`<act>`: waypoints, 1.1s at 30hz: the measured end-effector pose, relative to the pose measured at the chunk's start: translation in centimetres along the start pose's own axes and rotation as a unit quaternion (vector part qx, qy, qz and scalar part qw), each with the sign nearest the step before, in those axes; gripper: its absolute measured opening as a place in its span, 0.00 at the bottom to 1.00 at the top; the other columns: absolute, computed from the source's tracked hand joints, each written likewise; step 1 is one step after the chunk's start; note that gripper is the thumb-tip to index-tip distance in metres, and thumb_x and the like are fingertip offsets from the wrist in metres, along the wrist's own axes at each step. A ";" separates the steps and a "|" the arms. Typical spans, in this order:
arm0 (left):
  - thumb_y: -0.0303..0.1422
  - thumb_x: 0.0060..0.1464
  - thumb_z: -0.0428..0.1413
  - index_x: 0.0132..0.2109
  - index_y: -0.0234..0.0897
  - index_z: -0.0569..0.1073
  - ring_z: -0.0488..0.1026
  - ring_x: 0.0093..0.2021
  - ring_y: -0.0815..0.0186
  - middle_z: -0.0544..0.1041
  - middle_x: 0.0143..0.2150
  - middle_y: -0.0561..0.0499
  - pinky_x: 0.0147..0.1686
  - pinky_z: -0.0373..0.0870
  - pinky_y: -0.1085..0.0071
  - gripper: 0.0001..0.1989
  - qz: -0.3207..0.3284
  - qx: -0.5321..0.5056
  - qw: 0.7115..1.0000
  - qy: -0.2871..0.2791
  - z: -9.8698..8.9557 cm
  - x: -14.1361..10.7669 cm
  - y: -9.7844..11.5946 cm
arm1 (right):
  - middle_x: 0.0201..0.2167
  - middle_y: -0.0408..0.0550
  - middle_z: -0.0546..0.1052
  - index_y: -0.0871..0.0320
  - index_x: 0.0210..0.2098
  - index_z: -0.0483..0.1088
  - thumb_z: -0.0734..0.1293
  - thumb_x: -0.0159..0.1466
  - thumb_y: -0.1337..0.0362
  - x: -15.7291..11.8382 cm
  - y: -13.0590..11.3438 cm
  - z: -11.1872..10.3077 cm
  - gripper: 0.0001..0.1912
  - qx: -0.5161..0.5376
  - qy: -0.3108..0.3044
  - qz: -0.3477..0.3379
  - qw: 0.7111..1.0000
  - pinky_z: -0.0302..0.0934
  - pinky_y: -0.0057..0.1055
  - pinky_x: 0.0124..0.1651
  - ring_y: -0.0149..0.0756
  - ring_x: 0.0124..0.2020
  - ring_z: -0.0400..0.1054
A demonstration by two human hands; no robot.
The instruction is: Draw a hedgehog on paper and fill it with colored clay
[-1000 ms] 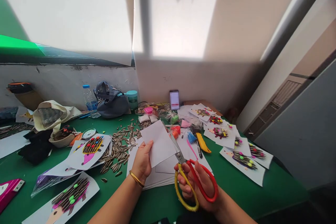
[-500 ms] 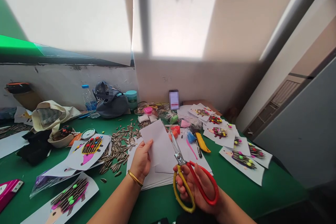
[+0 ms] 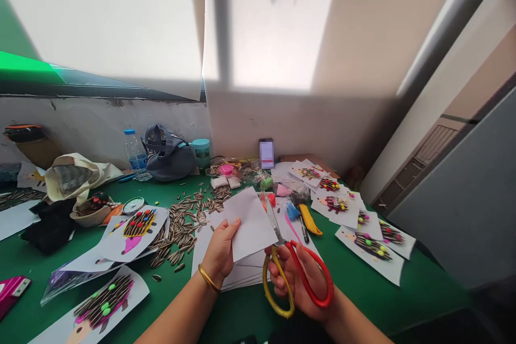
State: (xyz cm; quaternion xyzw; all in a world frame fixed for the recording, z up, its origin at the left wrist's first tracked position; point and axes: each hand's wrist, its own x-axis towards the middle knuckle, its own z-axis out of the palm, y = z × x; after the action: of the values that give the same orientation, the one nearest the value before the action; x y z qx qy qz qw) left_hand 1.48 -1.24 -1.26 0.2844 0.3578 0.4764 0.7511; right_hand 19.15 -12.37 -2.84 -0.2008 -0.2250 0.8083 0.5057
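Note:
My left hand (image 3: 222, 244) pinches a small white sheet of paper (image 3: 250, 223) by its left edge, thumb on top. A pair of scissors (image 3: 299, 279) is in my right hand (image 3: 296, 282), with fingers through one yellow and one red handle. The blades point up and away, overlapping the sheet's right edge; whether they have cut into it I cannot tell. Beneath the held sheet lies a stack of white paper (image 3: 245, 274) on the green table. Sunflower seeds (image 3: 183, 226) are scattered to the left of the stack.
Hedgehog pictures made with seeds (image 3: 368, 247) lie on the right, and similar cards (image 3: 139, 231) on the left. Coloured clay (image 3: 293, 210), a yellow utility knife (image 3: 310, 219) and a phone (image 3: 266, 153) are beyond the stack. A bag (image 3: 169, 156) and water bottle (image 3: 135, 153) stand by the wall.
The held sheet has tilted and moved right towards the scissors, its right edge now meeting the blades. The scissors have shifted slightly, and both hands keep their hold.

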 end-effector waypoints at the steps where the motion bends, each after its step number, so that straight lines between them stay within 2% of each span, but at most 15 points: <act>1: 0.33 0.48 0.63 0.43 0.32 0.75 0.79 0.28 0.61 0.82 0.31 0.46 0.24 0.74 0.73 0.14 -0.004 0.001 1.000 0.000 0.0 0.0 -0.1 | 0.35 0.49 0.69 0.60 0.49 0.69 0.62 0.63 0.41 0.1 0.0 0.1 0.30 0.000 -0.001 0.000 1.000 0.53 0.26 0.33 0.29 0.29 0.60; 3: 0.32 0.49 0.63 0.43 0.32 0.75 0.79 0.28 0.61 0.82 0.31 0.46 0.24 0.74 0.73 0.14 -0.004 -0.002 1.000 0.005 0.0 0.0 -0.2 | 0.34 0.48 0.69 0.60 0.48 0.70 0.62 0.63 0.41 0.4 0.1 0.1 0.29 0.000 -0.001 -0.008 1.000 0.51 0.26 0.32 0.29 0.28 0.58; 10: 0.29 0.50 0.62 0.42 0.32 0.75 0.81 0.34 0.58 0.82 0.33 0.44 0.35 0.78 0.67 0.12 0.007 -0.019 1.000 0.018 0.0 0.2 -0.3 | 0.28 0.43 0.65 0.61 0.45 0.71 0.66 0.62 0.42 0.7 0.6 -0.6 0.27 0.033 0.009 -0.030 0.999 0.45 0.21 0.25 0.22 0.22 0.51; 15: 0.29 0.50 0.62 0.43 0.32 0.75 0.80 0.31 0.59 0.82 0.33 0.44 0.33 0.78 0.67 0.12 0.006 -0.010 1.000 0.027 -0.1 0.4 -0.3 | 0.26 0.40 0.64 0.61 0.45 0.71 0.67 0.62 0.42 0.8 0.6 -1.0 0.27 0.031 0.008 -0.029 0.999 0.41 0.19 0.21 0.18 0.19 0.45; 21: 0.29 0.48 0.63 0.45 0.31 0.75 0.81 0.33 0.58 0.82 0.33 0.43 0.34 0.78 0.67 0.15 -0.003 -0.015 0.999 0.032 -0.3 0.5 -0.2 | 0.26 0.39 0.63 0.62 0.45 0.71 0.68 0.60 0.41 0.8 0.6 -1.1 0.29 0.030 0.014 -0.022 0.999 0.41 0.18 0.20 0.18 0.19 0.43; 24: 0.29 0.47 0.64 0.45 0.30 0.75 0.81 0.33 0.58 0.82 0.32 0.44 0.33 0.78 0.68 0.16 -0.005 -0.013 0.999 0.029 -0.3 0.5 -0.1 | 0.27 0.40 0.64 0.62 0.46 0.71 0.67 0.61 0.42 0.5 0.7 -1.2 0.28 0.029 0.014 -0.022 0.999 0.42 0.19 0.21 0.19 0.19 0.45; 29: 0.29 0.47 0.64 0.43 0.31 0.75 0.80 0.33 0.57 0.82 0.30 0.45 0.30 0.77 0.69 0.14 -0.014 -0.006 1.000 0.022 -0.2 0.4 -0.1 | 0.31 0.45 0.66 0.60 0.48 0.70 0.64 0.62 0.41 0.1 0.5 -0.8 0.29 0.029 0.021 -0.010 0.999 0.50 0.23 0.29 0.24 0.25 0.54; 33: 0.29 0.47 0.64 0.42 0.31 0.75 0.81 0.33 0.57 0.82 0.31 0.45 0.32 0.77 0.69 0.13 -0.015 -0.005 1.000 0.019 -0.1 0.3 -0.1 | 0.32 0.46 0.67 0.59 0.46 0.70 0.64 0.62 0.40 0.0 0.3 -0.3 0.28 0.010 0.031 -0.013 0.999 0.49 0.25 0.30 0.26 0.26 0.54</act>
State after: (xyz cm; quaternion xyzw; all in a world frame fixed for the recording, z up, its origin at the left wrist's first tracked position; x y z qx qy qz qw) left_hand 1.51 -1.01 -1.46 0.2666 0.3740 0.4724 0.7523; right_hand 19.10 -12.40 -3.25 -0.2177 -0.2042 0.7970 0.5251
